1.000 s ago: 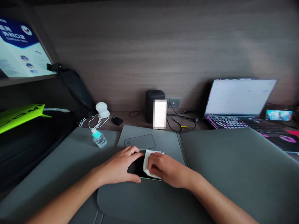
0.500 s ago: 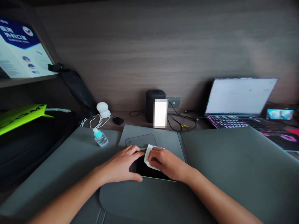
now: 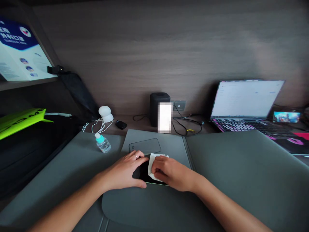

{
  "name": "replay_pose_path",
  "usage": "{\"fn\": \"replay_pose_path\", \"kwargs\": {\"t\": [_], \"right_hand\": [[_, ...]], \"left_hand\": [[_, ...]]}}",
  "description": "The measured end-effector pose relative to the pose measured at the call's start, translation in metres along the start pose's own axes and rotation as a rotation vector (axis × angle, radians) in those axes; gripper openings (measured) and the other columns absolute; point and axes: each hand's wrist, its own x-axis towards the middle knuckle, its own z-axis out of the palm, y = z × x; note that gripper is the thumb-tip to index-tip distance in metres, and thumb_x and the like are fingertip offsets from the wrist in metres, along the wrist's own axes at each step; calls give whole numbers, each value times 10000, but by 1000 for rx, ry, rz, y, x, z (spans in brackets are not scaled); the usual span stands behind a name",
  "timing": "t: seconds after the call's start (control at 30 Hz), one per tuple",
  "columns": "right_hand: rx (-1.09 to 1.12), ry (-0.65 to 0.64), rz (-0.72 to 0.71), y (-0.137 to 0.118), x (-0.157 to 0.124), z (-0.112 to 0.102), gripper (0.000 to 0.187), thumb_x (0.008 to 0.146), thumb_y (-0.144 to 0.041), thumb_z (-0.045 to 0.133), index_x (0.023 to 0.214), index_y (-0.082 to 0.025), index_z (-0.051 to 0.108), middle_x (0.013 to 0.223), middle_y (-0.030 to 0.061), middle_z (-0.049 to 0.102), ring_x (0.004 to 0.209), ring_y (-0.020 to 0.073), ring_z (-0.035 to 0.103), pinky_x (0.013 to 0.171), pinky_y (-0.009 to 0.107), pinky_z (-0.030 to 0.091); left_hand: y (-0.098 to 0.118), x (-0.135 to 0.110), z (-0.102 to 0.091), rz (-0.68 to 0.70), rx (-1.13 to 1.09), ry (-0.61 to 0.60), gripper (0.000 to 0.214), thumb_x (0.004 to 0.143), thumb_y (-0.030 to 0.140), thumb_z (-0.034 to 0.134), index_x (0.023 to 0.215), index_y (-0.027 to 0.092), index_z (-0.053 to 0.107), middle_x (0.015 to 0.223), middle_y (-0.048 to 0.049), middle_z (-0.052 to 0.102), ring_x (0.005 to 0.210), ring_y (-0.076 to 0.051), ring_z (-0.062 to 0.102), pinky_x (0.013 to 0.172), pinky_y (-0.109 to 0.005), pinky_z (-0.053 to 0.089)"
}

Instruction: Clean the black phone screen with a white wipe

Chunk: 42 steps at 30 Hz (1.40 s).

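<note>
A flat black-screened device (image 3: 144, 172) with a pale green edge lies on the grey mat; whether it is a phone or small tablet, I cannot tell. My left hand (image 3: 125, 170), a ring on one finger, holds its left end, thumb at the near edge and fingers at the far edge. With bent fingers, my right hand (image 3: 169, 172) presses a folded white tissue (image 3: 152, 164) onto the screen and covers the device's right part. Just beyond them, a phone outline is printed on the mat (image 3: 154, 206).
A small clear bottle (image 3: 104, 145) with a teal collar stands left on the mat. Behind are a white round gadget (image 3: 105, 112), a black fob (image 3: 121, 124), a black speaker (image 3: 154, 109) and cables (image 3: 178, 127). An open laptop (image 3: 246, 100) and a lit phone (image 3: 287, 117) stand right.
My right hand has moved slightly nearer to me with the tissue, across the screen. My left hand keeps its hold on the device. The view has shifted a little.
</note>
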Motion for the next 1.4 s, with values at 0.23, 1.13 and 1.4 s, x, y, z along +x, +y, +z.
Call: {"fn": "replay_pose_path", "kwargs": {"t": [0.23,1.13,1.4], "right_hand": [[-12,28,-29,-5,1,3,112,875,-56,552,840,-147,606,899,41,596,853,147,540,771,263,423],[-11,-7,-96,-6,1,6,243,975,-200,510,1144,-191,685,1040,86,559,956,175,557,880,310,467],[-45,29,-22,-8,2,6,241,979,-202,502,1139,-192,682,1021,83,560,920,173,559,836,305,458]], "left_hand": [[0,0,1,3,2,8,643,717,425,786,1296,322,525,1266,-42,522,1182,-298,509,988,-411,438],[0,0,2,-4,27,7,568,710,452,789,1202,273,568,1260,-60,528,1173,-307,512,970,-422,444],[-2,0,3,-10,27,13,625,713,461,779,1267,300,538,1281,-54,520,1188,-312,505,986,-424,434]]}}
